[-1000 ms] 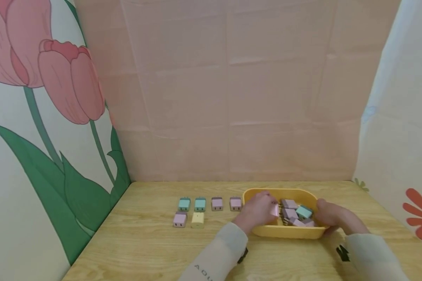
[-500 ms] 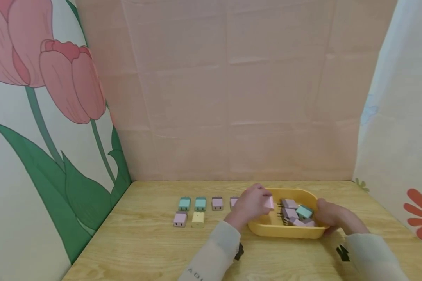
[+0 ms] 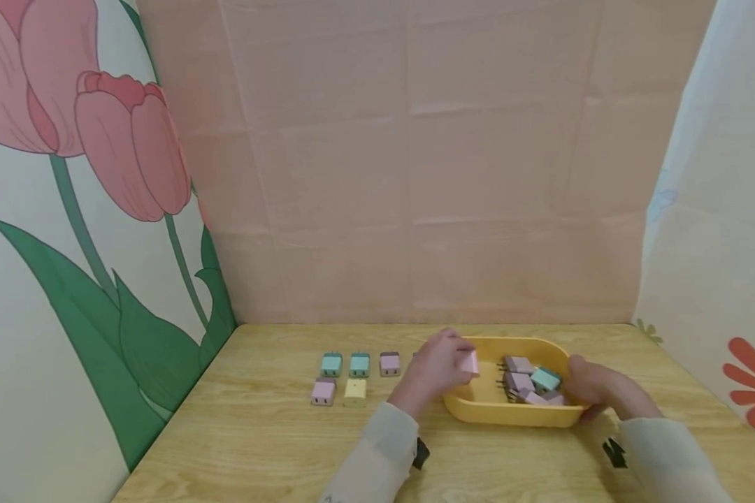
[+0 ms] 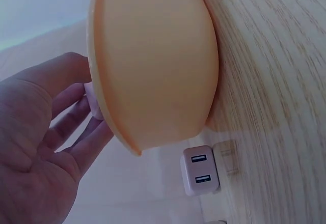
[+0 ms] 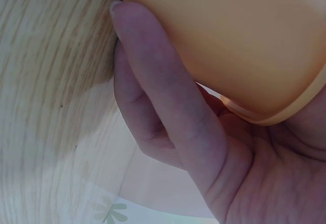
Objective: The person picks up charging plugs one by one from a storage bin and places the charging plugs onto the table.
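Note:
Pinched in my left hand (image 3: 434, 369) is a pink plug adapter (image 3: 469, 362), held above the left end of a yellow tray (image 3: 512, 415). In the left wrist view the adapter (image 4: 93, 102) shows partly behind the tray's rim, between the fingers of the left hand (image 4: 46, 137). My right hand (image 3: 604, 386) grips the tray's right end; the right wrist view shows its fingers (image 5: 173, 96) curled against the outer wall (image 5: 229, 40). Several pink adapters (image 3: 519, 382) and a teal one (image 3: 545, 378) lie in the tray's right half.
Left of the tray, two teal adapters (image 3: 331, 364) (image 3: 359, 364) and a pink one (image 3: 390, 363) stand in a back row, another mostly behind the left hand. In front are a pink (image 3: 324, 391) and a yellow one (image 3: 355, 392). A pink cloth (image 3: 415, 209) hangs behind the table.
My left hand has moved left with the pink adapter, from inside the tray to its left end, and now covers most of the back row's rightmost adapter. The right hand stays on the tray.

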A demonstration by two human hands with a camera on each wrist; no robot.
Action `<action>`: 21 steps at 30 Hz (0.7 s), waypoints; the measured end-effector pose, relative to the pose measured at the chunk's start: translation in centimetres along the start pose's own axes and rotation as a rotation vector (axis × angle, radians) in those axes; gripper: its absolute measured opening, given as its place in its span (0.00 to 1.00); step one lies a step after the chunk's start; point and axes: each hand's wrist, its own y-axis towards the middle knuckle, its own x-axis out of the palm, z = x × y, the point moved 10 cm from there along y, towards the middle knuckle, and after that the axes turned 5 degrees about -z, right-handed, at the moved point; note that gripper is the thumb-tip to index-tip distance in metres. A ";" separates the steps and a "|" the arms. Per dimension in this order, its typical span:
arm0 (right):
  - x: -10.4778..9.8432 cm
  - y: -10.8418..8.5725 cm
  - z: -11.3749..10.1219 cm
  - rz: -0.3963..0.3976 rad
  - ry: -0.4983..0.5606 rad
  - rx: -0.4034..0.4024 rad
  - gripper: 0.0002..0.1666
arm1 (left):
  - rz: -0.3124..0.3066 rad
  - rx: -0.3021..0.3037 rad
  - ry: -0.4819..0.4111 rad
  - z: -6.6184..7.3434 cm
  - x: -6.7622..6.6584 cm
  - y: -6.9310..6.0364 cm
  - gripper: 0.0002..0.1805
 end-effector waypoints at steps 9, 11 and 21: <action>0.0 0.2 0.0 -0.008 -0.009 -0.002 0.22 | 0.026 0.003 -0.041 -0.7 -0.7 -0.5 0.26; -0.1 0.1 0.0 -0.002 -0.013 -0.008 0.22 | 0.027 0.009 -0.039 -0.8 -0.8 -0.5 0.25; -0.3 0.1 -0.2 0.003 -0.014 -0.013 0.23 | 0.040 0.007 -0.057 -1.3 -1.9 -0.9 0.26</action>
